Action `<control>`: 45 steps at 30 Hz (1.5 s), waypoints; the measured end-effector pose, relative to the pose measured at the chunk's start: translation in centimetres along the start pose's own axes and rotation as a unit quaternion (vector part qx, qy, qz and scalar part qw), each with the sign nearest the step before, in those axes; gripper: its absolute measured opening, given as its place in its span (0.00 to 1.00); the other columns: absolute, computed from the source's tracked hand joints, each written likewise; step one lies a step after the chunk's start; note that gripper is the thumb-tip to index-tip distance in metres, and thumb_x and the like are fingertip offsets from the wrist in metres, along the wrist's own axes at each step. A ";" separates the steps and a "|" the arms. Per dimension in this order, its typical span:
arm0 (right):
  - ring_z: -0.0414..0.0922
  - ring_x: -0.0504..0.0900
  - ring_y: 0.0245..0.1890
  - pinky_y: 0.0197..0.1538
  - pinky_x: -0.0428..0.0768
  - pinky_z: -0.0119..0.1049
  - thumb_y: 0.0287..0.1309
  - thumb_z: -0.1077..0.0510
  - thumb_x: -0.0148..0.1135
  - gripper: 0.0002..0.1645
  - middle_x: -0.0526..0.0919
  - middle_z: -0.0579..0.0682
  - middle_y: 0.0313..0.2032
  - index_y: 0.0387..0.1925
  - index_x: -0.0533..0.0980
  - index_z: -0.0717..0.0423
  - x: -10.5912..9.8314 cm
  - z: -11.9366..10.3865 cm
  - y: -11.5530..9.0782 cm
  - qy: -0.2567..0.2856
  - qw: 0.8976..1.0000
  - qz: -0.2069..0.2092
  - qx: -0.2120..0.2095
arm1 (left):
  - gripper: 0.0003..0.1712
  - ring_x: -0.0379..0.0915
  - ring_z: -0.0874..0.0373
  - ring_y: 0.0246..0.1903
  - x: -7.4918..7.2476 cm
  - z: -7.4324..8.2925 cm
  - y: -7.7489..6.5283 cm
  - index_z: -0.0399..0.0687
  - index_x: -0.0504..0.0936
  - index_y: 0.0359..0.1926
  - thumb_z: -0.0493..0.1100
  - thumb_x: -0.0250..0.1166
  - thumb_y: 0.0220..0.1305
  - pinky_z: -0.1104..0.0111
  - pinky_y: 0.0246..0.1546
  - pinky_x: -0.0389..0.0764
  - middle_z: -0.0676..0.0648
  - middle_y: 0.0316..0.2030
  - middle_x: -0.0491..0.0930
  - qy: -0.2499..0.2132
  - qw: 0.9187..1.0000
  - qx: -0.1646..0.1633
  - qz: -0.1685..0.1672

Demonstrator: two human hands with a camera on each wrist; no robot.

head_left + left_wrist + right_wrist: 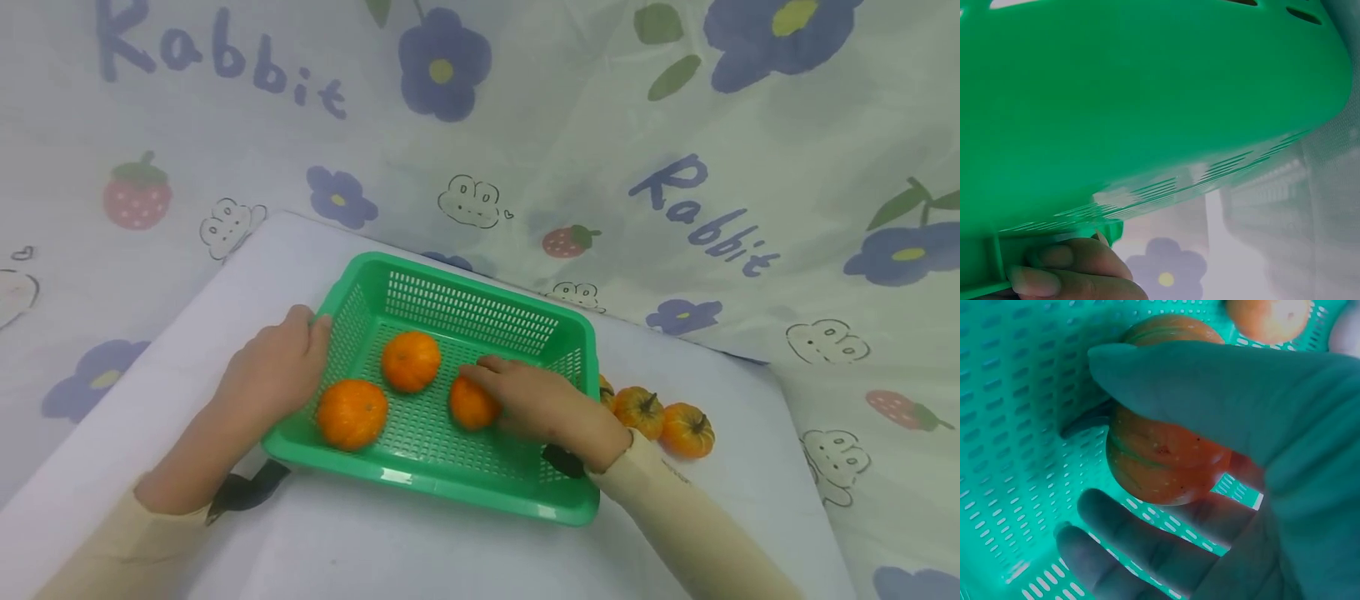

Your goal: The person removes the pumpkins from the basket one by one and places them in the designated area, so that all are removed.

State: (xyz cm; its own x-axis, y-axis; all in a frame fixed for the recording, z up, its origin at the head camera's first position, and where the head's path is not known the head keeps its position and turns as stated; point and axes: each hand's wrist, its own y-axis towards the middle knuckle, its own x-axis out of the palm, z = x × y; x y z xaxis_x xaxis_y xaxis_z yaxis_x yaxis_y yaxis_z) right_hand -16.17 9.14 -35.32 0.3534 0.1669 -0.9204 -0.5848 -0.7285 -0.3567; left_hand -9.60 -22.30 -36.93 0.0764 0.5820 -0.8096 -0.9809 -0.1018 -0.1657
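Observation:
A green plastic basket [480, 502] with slotted walls stands tilted a little in the head view. My left hand [273, 367] grips its left rim; in the left wrist view the fingertips [1036, 281] curl under the rim's edge. Inside the basket, my right hand [547, 406] holds a small orange pumpkin [474, 403]. The right wrist view shows the thumb across that pumpkin [1163, 456], fingers on its other side and its dark stem pointing out. Two more orange pumpkins lie in the basket, one near the middle [411, 362] and another at the left front [352, 414].
Right of the basket, on the white table [738, 492], sit striped yellow-orange pumpkins: one at the end [687, 431], one beside it [639, 412], and a third partly hidden by the rim. A printed curtain [480, 150] hangs behind the table.

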 end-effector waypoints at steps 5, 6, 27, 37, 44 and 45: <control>0.49 0.79 0.60 0.54 0.83 0.45 0.59 0.65 0.75 0.47 0.74 0.49 0.68 0.77 0.67 0.46 0.0 0.2 0.1 0.005 1.000 0.002 -0.005 | 0.30 0.69 0.46 0.23 -0.2 0.1 -0.2 0.33 0.65 0.52 0.58 0.33 0.85 0.59 0.21 0.70 0.41 0.24 0.68 -0.002 1.000 -0.002 -0.001; 0.50 0.79 0.60 0.55 0.83 0.45 0.59 0.64 0.75 0.47 0.74 0.49 0.68 0.77 0.67 0.47 0.0 0.3 0.1 0.006 1.000 0.003 -0.006 | 0.30 0.69 0.46 0.23 -0.2 0.1 -0.3 0.33 0.65 0.52 0.58 0.33 0.85 0.59 0.21 0.70 0.41 0.24 0.68 -0.002 1.000 -0.002 -0.001; 0.52 0.74 0.68 0.63 0.78 0.47 0.59 0.57 0.78 0.44 0.71 0.50 0.72 0.74 0.70 0.48 0.3 0.1 0.5 0.012 0.998 0.031 -0.057 | 0.32 0.68 0.47 0.22 -0.2 -0.3 -0.8 0.32 0.65 0.53 0.59 0.31 0.84 0.59 0.19 0.70 0.41 0.24 0.68 -0.005 1.000 -0.001 0.007; 0.51 0.72 0.70 0.66 0.76 0.46 0.60 0.57 0.78 0.45 0.69 0.51 0.73 0.76 0.68 0.48 0.7 0.3 0.5 0.020 0.998 0.026 -0.047 | 0.30 0.69 0.46 0.22 0.2 -0.3 -0.8 0.32 0.65 0.51 0.57 0.32 0.85 0.58 0.21 0.70 0.41 0.24 0.68 -0.002 1.000 0.003 0.008; 0.51 0.72 0.69 0.66 0.76 0.46 0.60 0.57 0.78 0.45 0.69 0.50 0.73 0.76 0.68 0.47 0.9 0.3 0.1 0.025 0.998 0.025 -0.042 | 0.30 0.69 0.46 0.23 0.6 -0.4 -0.7 0.33 0.65 0.50 0.58 0.32 0.85 0.58 0.21 0.70 0.41 0.24 0.68 0.000 1.000 0.004 0.006; 0.51 0.72 0.69 0.66 0.76 0.47 0.60 0.57 0.78 0.46 0.69 0.50 0.73 0.76 0.68 0.47 0.9 0.3 0.2 0.025 0.998 0.025 -0.042 | 0.30 0.69 0.46 0.23 0.6 -0.4 -0.7 0.34 0.65 0.50 0.58 0.32 0.85 0.59 0.21 0.70 0.41 0.24 0.68 0.000 1.000 0.004 0.006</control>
State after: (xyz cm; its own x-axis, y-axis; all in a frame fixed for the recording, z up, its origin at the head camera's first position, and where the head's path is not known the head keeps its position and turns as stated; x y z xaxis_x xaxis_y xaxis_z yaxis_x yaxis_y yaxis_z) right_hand -16.19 9.41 -36.31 0.3633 0.0967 -0.9266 -0.5395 -0.7891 -0.2938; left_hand -8.78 -22.19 -37.47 0.0639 0.5810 -0.8114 -0.9833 -0.1023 -0.1508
